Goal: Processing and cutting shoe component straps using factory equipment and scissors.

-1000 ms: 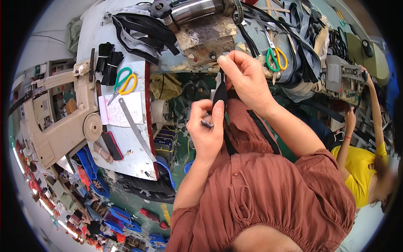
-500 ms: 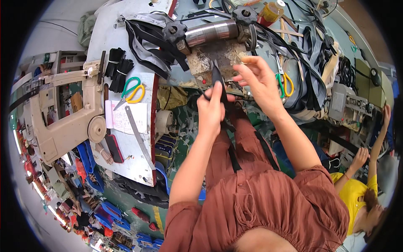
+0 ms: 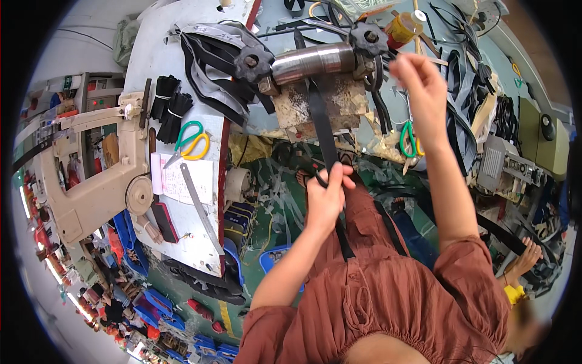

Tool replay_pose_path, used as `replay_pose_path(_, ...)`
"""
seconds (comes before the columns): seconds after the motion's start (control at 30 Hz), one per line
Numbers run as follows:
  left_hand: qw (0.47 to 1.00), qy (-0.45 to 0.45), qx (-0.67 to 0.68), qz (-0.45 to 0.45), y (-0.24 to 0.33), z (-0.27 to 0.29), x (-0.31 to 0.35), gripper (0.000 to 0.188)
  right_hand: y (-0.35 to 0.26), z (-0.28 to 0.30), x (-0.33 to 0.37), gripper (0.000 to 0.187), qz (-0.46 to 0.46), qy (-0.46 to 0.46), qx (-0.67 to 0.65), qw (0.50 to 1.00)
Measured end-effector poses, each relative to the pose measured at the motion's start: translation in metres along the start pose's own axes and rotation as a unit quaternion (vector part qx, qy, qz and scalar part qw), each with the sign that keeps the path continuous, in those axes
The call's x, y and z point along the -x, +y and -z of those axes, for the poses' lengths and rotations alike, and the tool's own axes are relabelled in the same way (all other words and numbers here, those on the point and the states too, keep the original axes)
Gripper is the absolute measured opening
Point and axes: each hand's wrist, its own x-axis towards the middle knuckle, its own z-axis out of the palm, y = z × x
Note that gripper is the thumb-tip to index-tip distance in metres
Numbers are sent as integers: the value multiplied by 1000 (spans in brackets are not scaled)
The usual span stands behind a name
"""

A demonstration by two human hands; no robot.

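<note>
Your L hand [image 3: 327, 197] is gripping the near end of the black strap [image 3: 324, 127], fingers closing round it in front of your knees. A small dark curved thing [image 3: 321, 178] is sticking out by that hand; can't tell what. Strap is running away from you, approx. straight, over the near edge of the worn plate [image 3: 291, 109] & meeting the lower side of the metal roller [image 3: 315, 62]. Dark strip [image 3: 299, 39] is showing past the far side; can't tell if same pc.

Your R hand [image 3: 424, 97] is hanging raised, R of the R knob [image 3: 368, 39] & near the bottle [image 3: 405, 29]. Fingers are curling, tips blurring; can't tell if holding anything.

Room: L of strap, a wide gap is opening to the red table edge [image 3: 225, 136], scissors [image 3: 193, 144] lying well inside it. R side is tighter: loose straps [image 3: 464, 121] & 2nd scissors [image 3: 407, 139] are crowding below/beside your R forearm.
</note>
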Motion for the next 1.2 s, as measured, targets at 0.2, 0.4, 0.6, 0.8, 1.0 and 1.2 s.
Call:
replay_pose_path(0.2, 999, -19, 45, 2, -5, 1, 8, 33, 16, -26, -131, 45, 36, -237, 151, 959)
replay_pose_path(0.4, 993, -7, 101, -59, 30, -6, -36, 31, 27, -89, -169, 68, -50, -596, 313, 738)
replay_pose_path(0.6, 992, -1, 98, -81, 44, -17, -52, 33, 11, -105, -162, 59, -51, -646, 264, 714)
replay_pose_path(0.8, 996, -7, 40, -82, 50, -11, -53, 30, -19, -77, -164, 27, -112, -403, 21, 908)
replay_pose_path(1.0, 983, -160, 71, -55, 53, 14, -38, 27, 67, 52, -157, 28, 89, -305, 456, 831)
replay_pose_path(1.2, 967, -169, 178, -69, 61, 19, -8, 45, -14, 18, 12, 11, 79, -73, 213, 971)
